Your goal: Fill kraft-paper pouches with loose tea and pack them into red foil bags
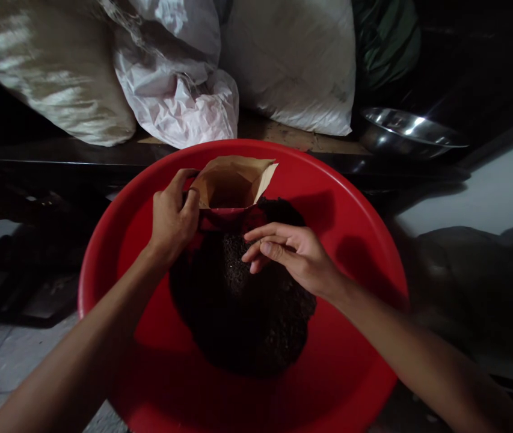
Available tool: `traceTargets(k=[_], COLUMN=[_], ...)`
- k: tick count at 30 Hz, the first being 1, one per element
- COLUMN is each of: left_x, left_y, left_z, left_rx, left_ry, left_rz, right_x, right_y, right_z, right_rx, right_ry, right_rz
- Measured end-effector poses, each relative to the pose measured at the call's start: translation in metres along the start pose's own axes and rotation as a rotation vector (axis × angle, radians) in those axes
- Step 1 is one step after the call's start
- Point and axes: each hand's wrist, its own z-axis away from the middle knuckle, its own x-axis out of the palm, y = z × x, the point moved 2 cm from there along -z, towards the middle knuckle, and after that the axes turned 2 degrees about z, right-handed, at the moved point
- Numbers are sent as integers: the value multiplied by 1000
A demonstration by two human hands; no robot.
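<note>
A large red basin [355, 385] holds a heap of dark, loose, dry material [247, 325]. Pinched at its left edge by my left hand [175, 213], a paper bag [233, 180] stands over the back of the heap with its mouth open; its inside is brown and its front dark red. My right hand [290, 255] hovers over the heap, just in front of the bag's right side, palm down to the left, with its fingers stretched out and apart. Nothing shows in it. The bottom of the bag is hidden in shadow.
Behind the basin, a dark shelf [71, 153] bears a pale full sack [49, 72], a crumpled white sack [184, 96], another large white sack [292, 60] and a shiny metal bowl [412, 132]. A dark green bag [387, 42] is at the back right. Grey floor tiles [3, 361] show at left.
</note>
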Motion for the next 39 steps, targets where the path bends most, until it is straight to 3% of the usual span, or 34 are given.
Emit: traceTargets(k=[19,31,39], left_x=[-1,-5,-3], left_y=[1,11,8], left_z=[0,-1,0], left_rx=[-6,-23,-8], left_ry=[12,-24,-55], left_rz=[-19,13,13], right_x=[-3,-1,0], right_y=[-3,-1,4], right_z=[2,0,-1], right_rx=[-82,-59,-247], right_ry=[111,61,73], right_rz=[-7,254,795])
